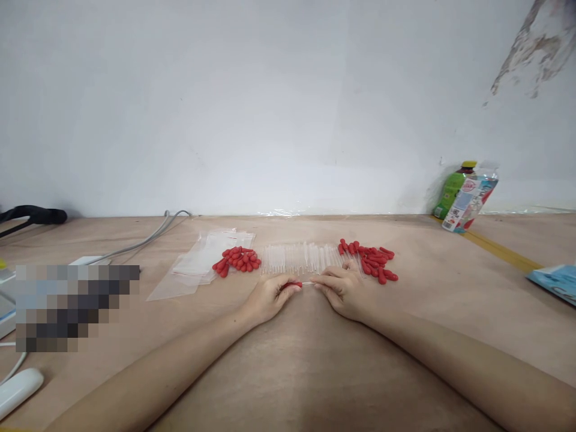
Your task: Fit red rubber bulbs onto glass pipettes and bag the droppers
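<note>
My left hand (269,298) pinches a red rubber dropper bulb (295,284) between thumb and fingers. Facing it, my right hand (345,292) has closed its fingertips on a thin clear dropper tube (308,283), whose end meets the bulb; how far it goes in, I cannot tell. Just beyond both hands lies a row of clear tubes (288,258), side by side. One heap of red bulbs (237,260) is at its left, partly on clear plastic bags (191,267). Another heap of red bulbs (377,261) lies to the right, close to my right hand.
Two bottles, a green one (451,193) and a clear labelled one (472,201), lean by the wall at right. A blue packet (555,282) lies at the right edge. On the left are a grey cable (148,239), a black object (33,215) and a white rounded object (20,390).
</note>
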Available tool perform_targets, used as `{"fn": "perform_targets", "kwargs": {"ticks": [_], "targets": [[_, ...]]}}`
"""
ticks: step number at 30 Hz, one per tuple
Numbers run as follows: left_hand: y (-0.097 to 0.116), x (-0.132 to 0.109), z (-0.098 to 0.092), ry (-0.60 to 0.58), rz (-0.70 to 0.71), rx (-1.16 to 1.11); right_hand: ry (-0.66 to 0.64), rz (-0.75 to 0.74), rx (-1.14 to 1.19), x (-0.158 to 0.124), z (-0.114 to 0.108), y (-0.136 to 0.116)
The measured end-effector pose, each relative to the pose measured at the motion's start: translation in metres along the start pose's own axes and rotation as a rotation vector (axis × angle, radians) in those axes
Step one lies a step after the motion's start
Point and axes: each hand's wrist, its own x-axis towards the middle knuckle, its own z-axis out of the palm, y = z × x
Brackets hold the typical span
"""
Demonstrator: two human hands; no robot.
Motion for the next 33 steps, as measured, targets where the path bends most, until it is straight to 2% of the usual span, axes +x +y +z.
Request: {"fn": "perform_targets", "kwargs": {"ticks": [9,18,29,33], "targets": [[-0.002,0.002,-0.002,0.026,0.099,0.065,-0.018,-0.113,-0.041,-0.002,0.0,-0.003],[0.0,0.0,-0.001,0.023,0.179,0.067,0.01,-0.169,0.042,-0.001,0.001,0.001],[0.0,0.0,0.006,0.055,0.331,0.106,0.025,-0.15,0.062,0.001,-0.005,-0.013],[0.0,0.0,0.003,0.083,0.298,0.081,0.015,-0.162,0.114,0.001,-0.002,-0.009]]}}
